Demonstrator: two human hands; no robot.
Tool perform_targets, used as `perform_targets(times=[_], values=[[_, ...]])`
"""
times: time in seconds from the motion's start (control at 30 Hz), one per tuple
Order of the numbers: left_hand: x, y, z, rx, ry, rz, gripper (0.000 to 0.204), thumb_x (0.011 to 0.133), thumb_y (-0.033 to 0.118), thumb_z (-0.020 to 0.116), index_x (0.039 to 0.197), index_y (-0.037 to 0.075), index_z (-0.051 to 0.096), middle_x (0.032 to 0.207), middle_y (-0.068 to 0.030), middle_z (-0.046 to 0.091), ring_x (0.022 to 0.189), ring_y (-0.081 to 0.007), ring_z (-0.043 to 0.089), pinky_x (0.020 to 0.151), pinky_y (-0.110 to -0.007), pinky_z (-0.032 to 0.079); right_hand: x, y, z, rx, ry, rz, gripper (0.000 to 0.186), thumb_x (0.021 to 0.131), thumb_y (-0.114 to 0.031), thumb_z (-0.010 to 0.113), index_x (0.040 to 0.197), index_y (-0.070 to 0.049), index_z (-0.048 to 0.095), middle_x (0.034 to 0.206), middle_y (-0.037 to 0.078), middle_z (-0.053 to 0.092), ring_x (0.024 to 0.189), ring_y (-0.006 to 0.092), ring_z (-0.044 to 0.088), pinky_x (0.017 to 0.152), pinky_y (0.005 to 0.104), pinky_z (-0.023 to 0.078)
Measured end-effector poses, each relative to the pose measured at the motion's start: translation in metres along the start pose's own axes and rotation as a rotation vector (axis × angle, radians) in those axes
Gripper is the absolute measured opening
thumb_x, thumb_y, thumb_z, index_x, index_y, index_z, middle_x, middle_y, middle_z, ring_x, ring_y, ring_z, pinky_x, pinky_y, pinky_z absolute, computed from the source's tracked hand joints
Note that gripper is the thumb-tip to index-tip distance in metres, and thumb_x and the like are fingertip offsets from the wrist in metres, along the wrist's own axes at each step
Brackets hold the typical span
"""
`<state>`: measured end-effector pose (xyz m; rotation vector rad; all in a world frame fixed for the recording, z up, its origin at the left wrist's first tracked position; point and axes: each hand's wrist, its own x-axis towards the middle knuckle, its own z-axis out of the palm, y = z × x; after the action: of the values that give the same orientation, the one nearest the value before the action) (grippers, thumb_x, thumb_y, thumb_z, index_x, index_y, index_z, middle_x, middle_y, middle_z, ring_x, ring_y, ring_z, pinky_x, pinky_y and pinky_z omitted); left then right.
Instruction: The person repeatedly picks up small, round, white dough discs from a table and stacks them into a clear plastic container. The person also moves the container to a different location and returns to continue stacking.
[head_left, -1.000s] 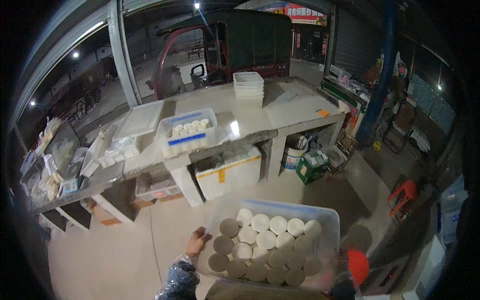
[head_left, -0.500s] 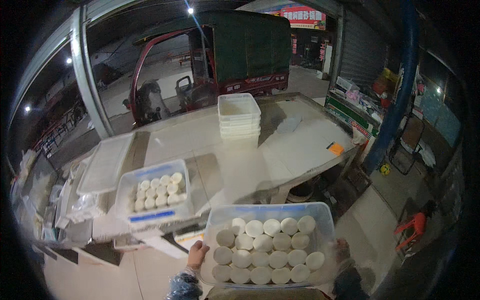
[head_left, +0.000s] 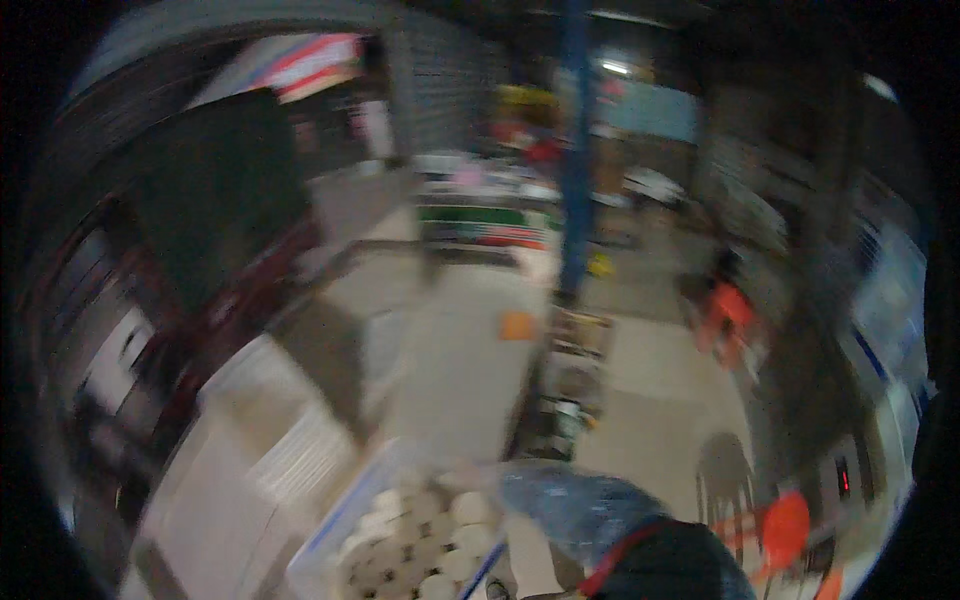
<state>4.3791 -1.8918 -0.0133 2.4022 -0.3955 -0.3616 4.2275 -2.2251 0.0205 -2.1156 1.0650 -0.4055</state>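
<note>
Motion blurs the whole view. A translucent plastic tub (head_left: 345,530) with a blue edge is at the bottom, left of centre, cut off by the lower edge. Several pale round pieces (head_left: 410,540), like dough rounds, lie inside it. My right forearm (head_left: 580,510), in a clear bluish sleeve cover over dark cloth, reaches from the lower right to the tub's far right rim. My right hand is at that rim, but its fingers are smeared, so their grip cannot be made out. My left hand is out of view.
A stack of translucent tubs (head_left: 300,460) stands on the pale table (head_left: 460,370) to the left. An orange packet (head_left: 517,326) lies near the table's right edge. A blue post (head_left: 576,160) rises beyond. Orange-red stools (head_left: 785,525) stand right of me.
My view has swung sharply right and blurred. The tub, held between both hands before, now shows at lower left, and my left hand has left the view.
</note>
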Motion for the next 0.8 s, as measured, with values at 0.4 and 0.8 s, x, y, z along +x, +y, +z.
perform_targets(times=[0.4,0.8], values=[[-0.099,0.200,0.153,-0.278,-0.536,0.998,0.026,0.090,0.019,0.051,0.111,0.004,0.054,0.093,-0.0089,0.059,0.072,-0.0197,0.055,0.068,-0.033,0.048,-0.165,0.142,-0.142,-0.023,-0.038,0.054,0.034,0.090,-0.030,0.044,0.111,-0.006,0.055,0.101,0.009,0.060,0.096,0.0261,0.056,0.087,0.0369,0.042],[-0.524,0.415,0.404,-0.569,-1.224,1.763,0.018,0.082,0.016,0.057,0.092,0.001,0.058,0.079,-0.0100,0.059,0.071,-0.0203,0.056,0.066,-0.032,0.045,-0.626,0.396,-0.378,0.487,1.247,0.885,0.037,0.086,-0.030,0.057,0.113,-0.005,0.057,0.108,0.011,0.060,0.094,0.0193,0.058,0.080,0.0329,0.047]])
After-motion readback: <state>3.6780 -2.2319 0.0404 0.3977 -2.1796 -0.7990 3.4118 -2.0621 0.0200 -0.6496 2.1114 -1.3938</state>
